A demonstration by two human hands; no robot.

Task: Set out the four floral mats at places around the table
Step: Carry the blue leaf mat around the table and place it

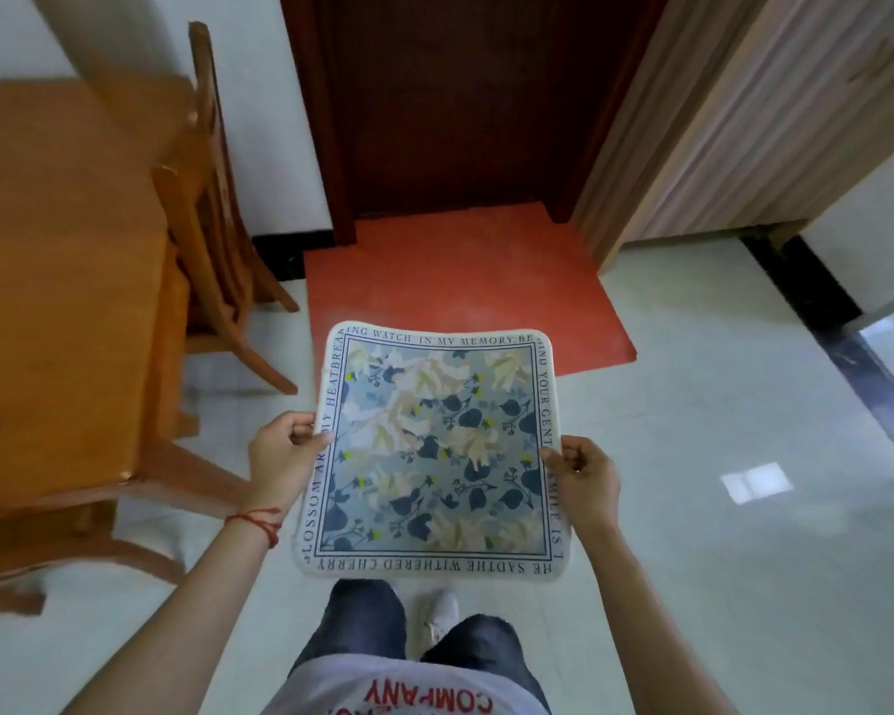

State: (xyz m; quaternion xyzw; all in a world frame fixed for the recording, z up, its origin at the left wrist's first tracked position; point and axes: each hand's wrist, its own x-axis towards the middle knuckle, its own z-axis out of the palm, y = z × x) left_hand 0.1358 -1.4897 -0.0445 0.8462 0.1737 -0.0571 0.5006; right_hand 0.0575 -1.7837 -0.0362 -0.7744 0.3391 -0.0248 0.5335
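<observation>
A person stands holding a square floral mat flat in the air between both hands, above a pale tiled floor. The left hand pinches the mat's left edge, thumb on top, fingers curled beneath; a red string bracelet circles that wrist. The right hand grips the right edge the same way. The mat shows cream flowers and dark blue leaves on light blue, with a cream border printed in capitals; readable parts include "WATCH IN MY MEMORY" and "WITHERED CHERRY". To the left of the left hand stand a wooden table and chair. Beyond the hands lie an orange floor mat and a dark wooden door. The person's white shirt reads "COMPANY" in red.
</observation>
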